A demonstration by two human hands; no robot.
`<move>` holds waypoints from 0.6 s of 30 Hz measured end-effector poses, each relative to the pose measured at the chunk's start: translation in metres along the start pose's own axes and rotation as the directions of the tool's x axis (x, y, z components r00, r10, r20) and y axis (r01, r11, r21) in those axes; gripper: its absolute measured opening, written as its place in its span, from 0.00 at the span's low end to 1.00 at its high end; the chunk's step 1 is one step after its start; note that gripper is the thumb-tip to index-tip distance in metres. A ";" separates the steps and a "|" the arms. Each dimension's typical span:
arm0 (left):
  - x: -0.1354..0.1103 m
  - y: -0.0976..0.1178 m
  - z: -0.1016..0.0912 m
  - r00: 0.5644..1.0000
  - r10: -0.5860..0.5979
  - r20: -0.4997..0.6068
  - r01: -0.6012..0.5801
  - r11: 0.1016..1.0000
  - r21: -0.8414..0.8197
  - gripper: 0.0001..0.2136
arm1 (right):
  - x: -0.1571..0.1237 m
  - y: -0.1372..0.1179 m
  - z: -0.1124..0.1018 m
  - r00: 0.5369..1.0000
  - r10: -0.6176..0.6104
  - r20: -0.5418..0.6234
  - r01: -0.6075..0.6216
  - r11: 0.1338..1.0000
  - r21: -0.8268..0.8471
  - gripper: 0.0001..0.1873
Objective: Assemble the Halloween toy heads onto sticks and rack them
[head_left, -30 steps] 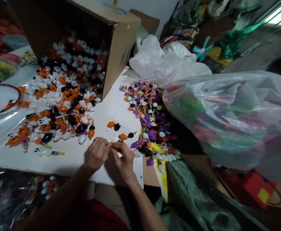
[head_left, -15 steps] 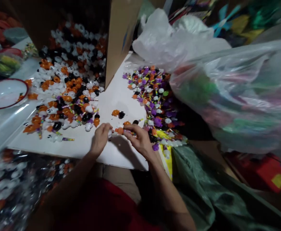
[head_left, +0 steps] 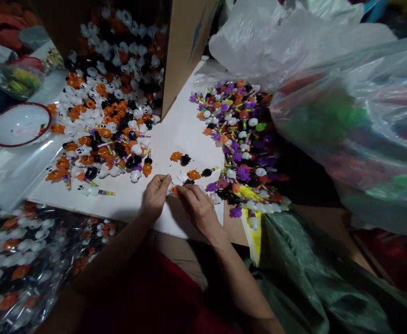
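My left hand [head_left: 156,197] pinches a small white plastic piece [head_left: 170,186], mostly covered by the fingertips. Close against it, my right hand [head_left: 199,208] has its fingers closed on a small orange plastic piece [head_left: 175,190]. The two pieces meet or nearly meet; the fingers hide the join. Just beyond the hands lie an orange pumpkin-like figure [head_left: 193,174] and a black figure with a striped tube [head_left: 206,172]. Farther off, another orange figure [head_left: 176,156] rests beside a black one [head_left: 185,160] on the white board [head_left: 161,139].
An open carton [head_left: 180,51] spills orange, white and black figures [head_left: 113,111] at the left. Purple, orange and white tubed figures [head_left: 238,144] are heaped at the right. Around stand a red-rimmed bowl [head_left: 18,125], a large clear bag [head_left: 345,125] and a green sack [head_left: 293,260].
My hands have come closer together, bringing the orange piece up to the white one. The right fingers now cover most of the orange piece. The whole view has shifted slightly.
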State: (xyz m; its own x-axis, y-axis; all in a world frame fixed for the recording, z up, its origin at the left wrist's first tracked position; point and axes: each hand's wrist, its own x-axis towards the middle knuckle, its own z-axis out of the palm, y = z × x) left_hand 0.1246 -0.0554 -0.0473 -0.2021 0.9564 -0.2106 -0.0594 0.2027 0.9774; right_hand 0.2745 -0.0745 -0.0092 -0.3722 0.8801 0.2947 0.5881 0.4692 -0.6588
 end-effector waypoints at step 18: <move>-0.015 -0.001 -0.007 0.906 0.423 -0.010 -0.383 0.829 0.408 0.15 | -0.008 0.006 0.027 0.997 -0.028 -0.065 0.036 0.991 0.127 0.12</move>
State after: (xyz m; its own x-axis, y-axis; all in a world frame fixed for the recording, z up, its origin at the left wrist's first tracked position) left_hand 0.1210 -0.0711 -0.0448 -0.2183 0.9501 0.2228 0.4269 -0.1124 0.8973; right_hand 0.2613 -0.0804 -0.0336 -0.3409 0.8694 0.3577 0.4785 0.4879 -0.7301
